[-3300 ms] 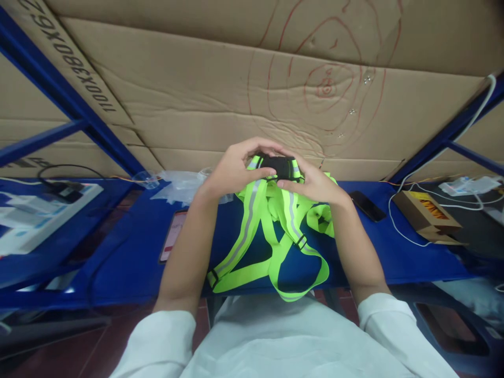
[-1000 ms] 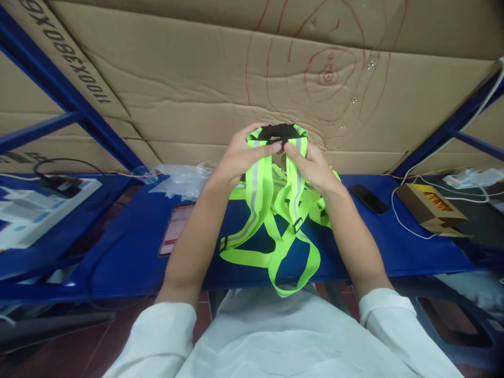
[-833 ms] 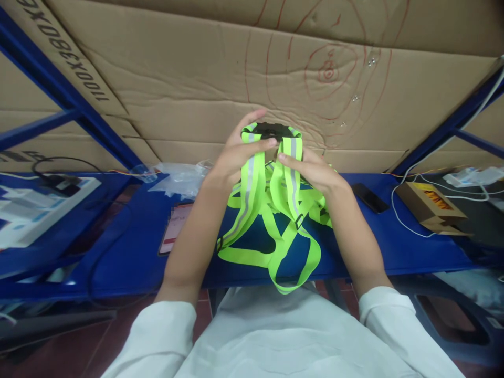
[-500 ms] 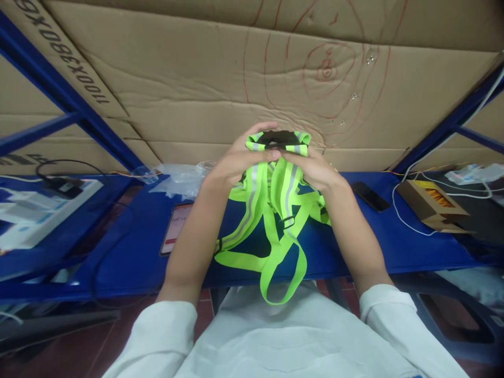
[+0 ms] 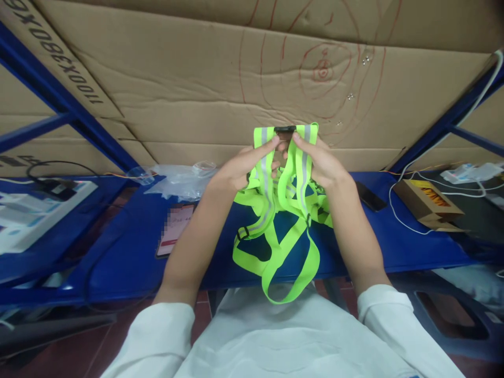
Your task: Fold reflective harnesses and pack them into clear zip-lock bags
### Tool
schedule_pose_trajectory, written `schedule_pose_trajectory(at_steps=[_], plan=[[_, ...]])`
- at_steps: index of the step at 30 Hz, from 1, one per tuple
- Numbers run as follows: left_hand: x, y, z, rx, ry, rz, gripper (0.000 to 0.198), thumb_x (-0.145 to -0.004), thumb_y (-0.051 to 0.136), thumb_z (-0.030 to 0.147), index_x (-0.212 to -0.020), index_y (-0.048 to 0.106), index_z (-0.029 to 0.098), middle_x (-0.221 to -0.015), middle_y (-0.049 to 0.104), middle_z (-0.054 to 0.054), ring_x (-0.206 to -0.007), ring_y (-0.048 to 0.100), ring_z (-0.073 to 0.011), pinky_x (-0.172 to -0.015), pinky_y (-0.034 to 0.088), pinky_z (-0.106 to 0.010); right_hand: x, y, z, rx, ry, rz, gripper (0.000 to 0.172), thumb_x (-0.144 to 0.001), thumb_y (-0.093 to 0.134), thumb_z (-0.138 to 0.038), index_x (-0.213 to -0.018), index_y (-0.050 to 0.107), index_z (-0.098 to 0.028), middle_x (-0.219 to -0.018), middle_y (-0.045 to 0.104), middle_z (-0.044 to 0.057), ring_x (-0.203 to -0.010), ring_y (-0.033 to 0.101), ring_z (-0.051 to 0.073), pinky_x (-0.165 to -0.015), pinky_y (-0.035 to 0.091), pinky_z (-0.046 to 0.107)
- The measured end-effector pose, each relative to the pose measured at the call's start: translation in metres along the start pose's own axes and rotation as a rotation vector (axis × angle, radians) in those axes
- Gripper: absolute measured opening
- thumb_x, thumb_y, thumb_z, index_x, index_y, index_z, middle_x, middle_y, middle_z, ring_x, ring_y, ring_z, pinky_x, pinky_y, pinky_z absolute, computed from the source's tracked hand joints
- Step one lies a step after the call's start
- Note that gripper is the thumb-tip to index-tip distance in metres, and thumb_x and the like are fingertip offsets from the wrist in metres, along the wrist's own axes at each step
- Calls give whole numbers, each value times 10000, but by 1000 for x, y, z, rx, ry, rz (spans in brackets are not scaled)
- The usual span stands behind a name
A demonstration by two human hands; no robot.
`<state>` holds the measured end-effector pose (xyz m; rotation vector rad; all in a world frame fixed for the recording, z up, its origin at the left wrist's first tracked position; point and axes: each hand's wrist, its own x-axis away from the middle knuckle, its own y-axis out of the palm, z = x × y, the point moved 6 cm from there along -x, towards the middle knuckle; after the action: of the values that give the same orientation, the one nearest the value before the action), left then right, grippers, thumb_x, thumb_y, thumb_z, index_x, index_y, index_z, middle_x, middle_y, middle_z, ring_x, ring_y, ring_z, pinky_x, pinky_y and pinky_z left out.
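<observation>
A neon-yellow reflective strap harness (image 5: 280, 210) with grey reflective stripes hangs from both my hands above the blue table (image 5: 129, 257). My left hand (image 5: 244, 165) pinches its left upper strap, and my right hand (image 5: 321, 163) pinches the right upper strap. A black buckle (image 5: 285, 129) joins the two straps at the top, just above my fingertips. The lower loops dangle down to the table's front edge and my white shirt.
A phone with a red screen (image 5: 173, 231) lies left of my arms, clear plastic bags (image 5: 177, 178) behind it. A black phone (image 5: 368, 195), a white cable and an open cardboard box (image 5: 427, 202) sit to the right. Cardboard sheets (image 5: 197, 94) form the back wall.
Both hands have lifted the harness top a little and spread the upper straps flat, so the black buckle now stands at the very top. The hanging loops swung slightly right.
</observation>
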<state>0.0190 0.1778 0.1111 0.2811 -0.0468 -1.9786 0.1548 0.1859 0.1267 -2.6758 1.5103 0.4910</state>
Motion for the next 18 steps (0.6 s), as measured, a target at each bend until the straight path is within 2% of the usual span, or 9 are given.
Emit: schedule_pose_trajectory(at_steps=[3, 6, 9, 11, 14, 18], plan=[[8, 4, 5, 61, -31, -59, 426, -746, 983, 458, -925, 725, 171, -678, 514, 15, -537, 452, -78, -493, 368, -212, 2, 0, -3, 1, -18, 40, 426, -900, 764, -601, -1031, 696, -201, -961, 749, 66, -1014, 764, 254, -850, 686, 409], [15, 4, 17, -26, 31, -101, 406, -782, 960, 425, -1018, 752, 167, -748, 603, -4, -593, 518, -93, -524, 407, -207, 6, 10, -12, 4, -26, 26, 390, -917, 735, -566, -1052, 699, -201, -1082, 772, 66, -1137, 753, 280, -936, 678, 461], [20, 7, 30, -145, 161, -132, 449, -777, 966, 396, -1106, 765, 166, -1077, 757, -73, -895, 699, -164, -785, 570, -246, 7, 19, -28, -21, -107, 49, 270, -912, 736, -454, -1033, 690, -216, -1189, 768, 50, -1217, 732, 270, -1056, 643, 466], [21, 14, 30, -123, 173, -159, 501, -758, 982, 350, -1170, 756, 176, -1288, 749, -92, -1195, 703, -244, -1012, 580, -317, 5, 19, -36, -51, -207, 98, 235, -887, 735, -343, -1086, 675, -234, -1275, 749, 33, -1276, 709, 240, -1165, 584, 424], [19, 26, 19, -4, 124, -149, 570, -752, 983, 339, -1244, 732, 196, -1459, 684, -87, -1428, 596, -308, -1164, 534, -396, -2, 17, -36, -19, -288, 164, 470, -853, 718, -293, -1310, 607, -269, -1443, 675, 22, -1399, 634, 209, -1249, 509, 376], [15, 29, 9, 6, 108, -37, 685, -709, 995, 346, -1317, 712, 208, -1537, 629, -73, -1473, 558, -329, -1216, 509, -426, -7, 17, -29, 86, -288, 128, 784, -831, 794, -466, -1535, 478, -323, -1572, 579, 18, -1466, 574, 241, -1231, 523, 420]])
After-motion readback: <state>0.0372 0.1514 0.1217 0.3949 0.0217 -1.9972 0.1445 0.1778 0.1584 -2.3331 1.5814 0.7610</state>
